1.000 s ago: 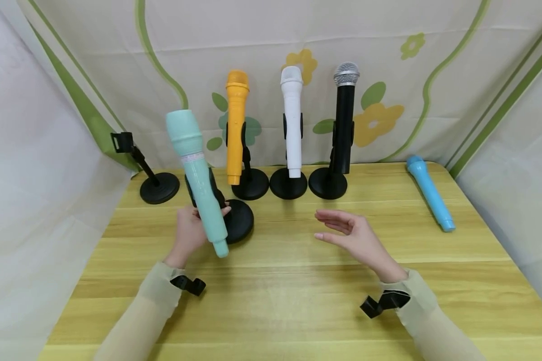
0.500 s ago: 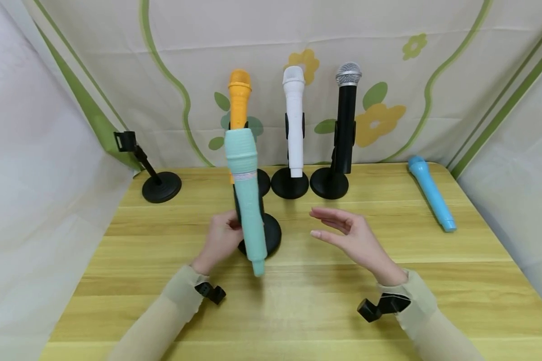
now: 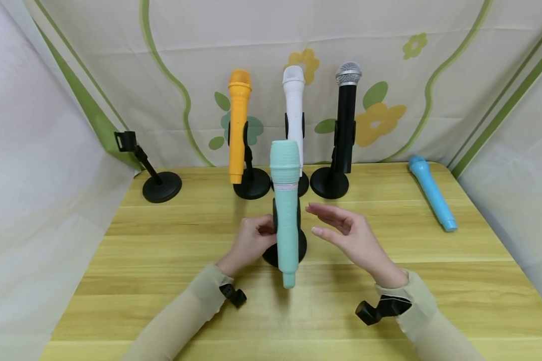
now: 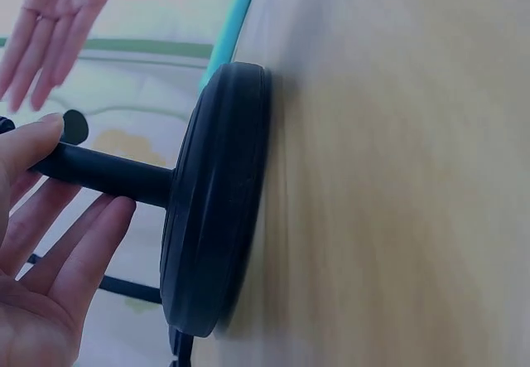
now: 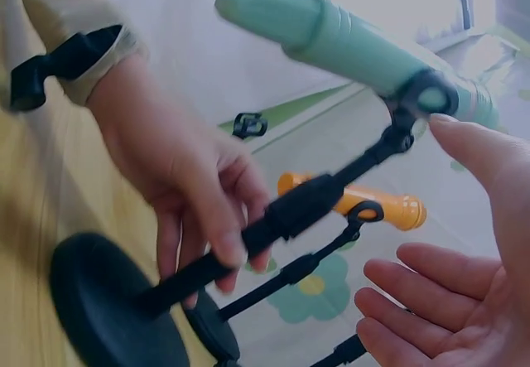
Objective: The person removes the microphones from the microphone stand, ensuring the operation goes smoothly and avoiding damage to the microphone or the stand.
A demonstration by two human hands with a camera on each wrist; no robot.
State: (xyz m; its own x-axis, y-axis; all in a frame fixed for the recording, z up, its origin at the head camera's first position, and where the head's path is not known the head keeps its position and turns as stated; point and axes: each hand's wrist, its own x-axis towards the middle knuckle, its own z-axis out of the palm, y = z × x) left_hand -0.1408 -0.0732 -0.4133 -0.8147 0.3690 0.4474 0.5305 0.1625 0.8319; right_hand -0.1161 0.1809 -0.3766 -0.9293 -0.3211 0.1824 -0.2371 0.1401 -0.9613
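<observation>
A mint-green microphone (image 3: 286,215) sits tilted in the clip of a black desk stand (image 4: 217,201) with a round base. My left hand (image 3: 251,238) grips the stand's pole (image 5: 310,201) between thumb and fingers, just above the base. Whether the base touches the table or hangs slightly over it, I cannot tell. My right hand (image 3: 354,238) is held to the right of the stand, fingers extended and thumb apart, holding nothing. In the right wrist view its thumb (image 5: 476,147) appears close to the clip; contact is unclear.
Behind stand an orange microphone (image 3: 238,130), a white microphone (image 3: 293,100), partly hidden, and a black microphone (image 3: 345,125), each on a stand. A bare stand (image 3: 161,187) is at back left. A blue microphone (image 3: 432,193) lies at the right of the wooden table (image 3: 162,240).
My left hand has carried the stand with the mint-green microphone rightward and a little nearer, from the left to the middle. The right hand has barely shifted.
</observation>
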